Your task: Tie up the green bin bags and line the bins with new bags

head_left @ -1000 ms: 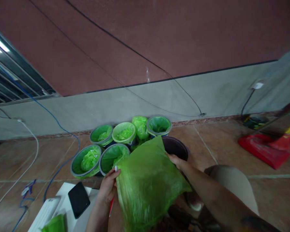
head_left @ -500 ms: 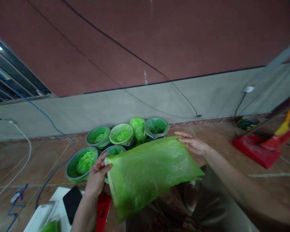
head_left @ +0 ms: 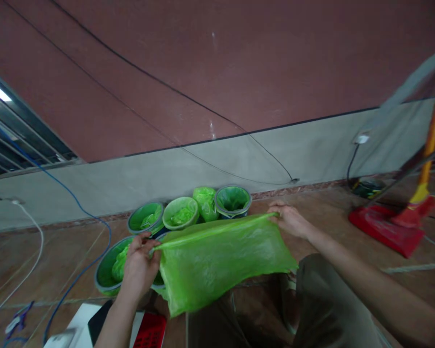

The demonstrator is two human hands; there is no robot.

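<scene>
A translucent green plastic bag (head_left: pixel 224 263) hangs stretched between my two hands. My left hand (head_left: pixel 141 263) is closed on its upper left corner. At the upper right corner, my right hand (head_left: pixel 288 220) pinches the same edge. The bag's top edge looks gathered into a narrow fold. Just beyond it stand several bins lined with green bags: a pale green bin (head_left: pixel 181 213), a bin by the wall (head_left: pixel 233 200) and one on the left (head_left: pixel 105 270). Another bin is mostly hidden behind the bag and my left hand. A bunched green bag (head_left: pixel 205 203) sits between two bins.
A red dustpan (head_left: pixel 386 227) and a broom with an orange handle (head_left: pixel 429 140) are on the right. A blue cable (head_left: pixel 83 208) crosses the floor at left, near purple-handled scissors (head_left: pixel 19 320). A white box (head_left: pixel 78 324), a dark flat object and a red item lie lower left.
The bag's top edge, flat before, is now pulled into a tighter fold. My fingers have closed further on the corners. The view has shifted slightly.
</scene>
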